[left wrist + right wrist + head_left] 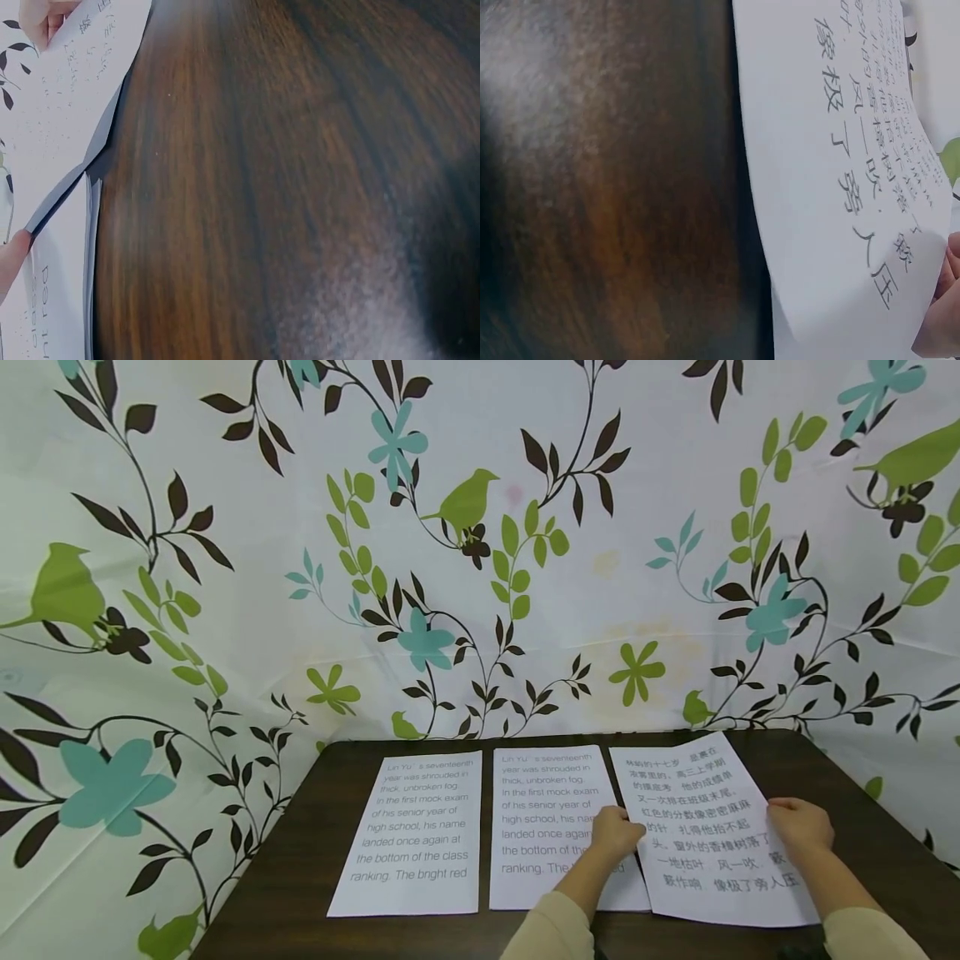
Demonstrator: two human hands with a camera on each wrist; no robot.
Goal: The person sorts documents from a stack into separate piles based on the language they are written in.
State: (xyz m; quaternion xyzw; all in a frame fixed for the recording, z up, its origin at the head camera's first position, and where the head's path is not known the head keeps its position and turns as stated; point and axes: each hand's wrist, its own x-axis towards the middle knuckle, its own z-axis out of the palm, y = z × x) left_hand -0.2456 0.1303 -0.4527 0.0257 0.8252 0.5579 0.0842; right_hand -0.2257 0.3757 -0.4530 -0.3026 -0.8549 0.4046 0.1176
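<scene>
A white sheet of paper with Chinese print is held at the right of the table, turned slightly and partly raised off it. My left hand pinches its left edge, above the middle English sheet, covering some of that sheet's words. On the opposite edge, my right hand pinches the paper between thumb and fingers. The left wrist view shows the Chinese sheet lifted along its near edge, with a left fingertip against it. In the right wrist view, the right hand grips the paper's side.
Another English sheet lies flat on the left of the dark wooden table. Behind the table hangs a white cloth printed with birds, leaves and flowers. Paper edges look layered beside the raised sheet.
</scene>
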